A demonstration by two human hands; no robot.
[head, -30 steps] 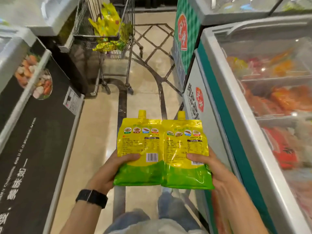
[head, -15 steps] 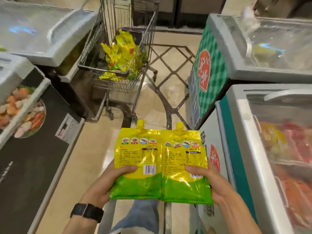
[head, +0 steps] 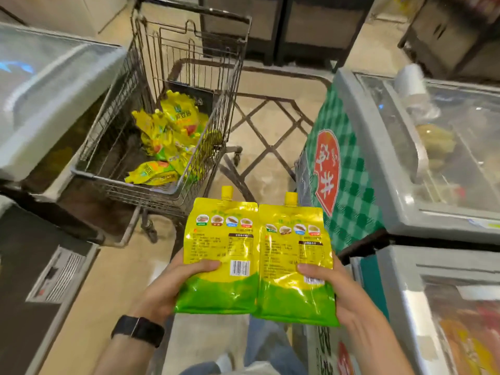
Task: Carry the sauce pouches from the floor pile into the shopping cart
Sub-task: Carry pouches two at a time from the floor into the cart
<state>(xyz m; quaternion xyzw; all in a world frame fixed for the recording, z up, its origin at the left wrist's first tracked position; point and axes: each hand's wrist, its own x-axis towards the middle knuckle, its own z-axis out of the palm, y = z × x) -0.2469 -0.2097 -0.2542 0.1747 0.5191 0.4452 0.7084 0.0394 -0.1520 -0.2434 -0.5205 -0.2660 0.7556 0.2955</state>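
Two yellow-and-green sauce pouches with yellow spout caps are held side by side in front of me, back labels up. My left hand (head: 173,285) grips the left pouch (head: 221,239) with its thumb on top. The right pouch (head: 293,253) is gripped the same way by my right hand (head: 338,288). A wire shopping cart (head: 151,182) stands just ahead and to the left, with several yellow pouches (head: 170,136) piled inside. The floor pile is out of view.
A white chest freezer (head: 48,104) flanks the cart on the left, with a dark freezer front (head: 27,266) nearer me. On the right stand a green-checked freezer (head: 349,169) and glass-topped freezers (head: 446,163). Tiled aisle floor (head: 265,147) runs between them.
I have walked closer to the cart, which now looms larger just ahead of the pouches. Both hands keep the same grip on the two pouches.
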